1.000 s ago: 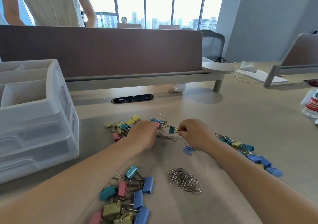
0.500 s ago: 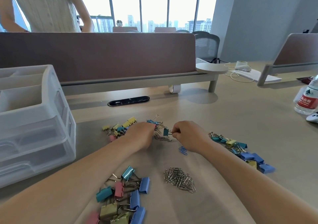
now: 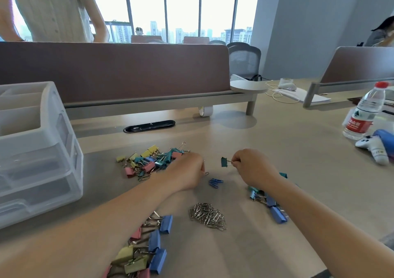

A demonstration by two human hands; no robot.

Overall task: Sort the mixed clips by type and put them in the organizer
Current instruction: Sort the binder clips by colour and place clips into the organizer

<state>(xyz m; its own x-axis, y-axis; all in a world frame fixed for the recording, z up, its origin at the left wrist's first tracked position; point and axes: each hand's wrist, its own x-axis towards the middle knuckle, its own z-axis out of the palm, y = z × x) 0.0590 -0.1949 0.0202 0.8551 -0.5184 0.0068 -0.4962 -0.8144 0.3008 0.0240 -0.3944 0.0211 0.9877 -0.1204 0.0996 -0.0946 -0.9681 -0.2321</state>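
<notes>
Right hand: thumb and fingertips pinch the wire handle of one small teal binder clip, held just off the table.
Left hand: knuckles up, fingers curled under. I cannot tell whether it grips anything.
Blue paper clips: one small cluster by the gap between the hands, too tangled to count.
Mixed pile: at the left hand's outer side, with small yellow, pink, teal and blue binder clips and silver wire loops.
Silver paper clips: one glinting heap between the forearms.
Sorted small clips: by the right wrist, partly hidden under the forearm.
Large binder clips: beside the left forearm, cut off by the bottom edge.
Organizer: one unit of translucent white plastic with stacked drawers, well left of the left hand and cropped at the edge.
</notes>
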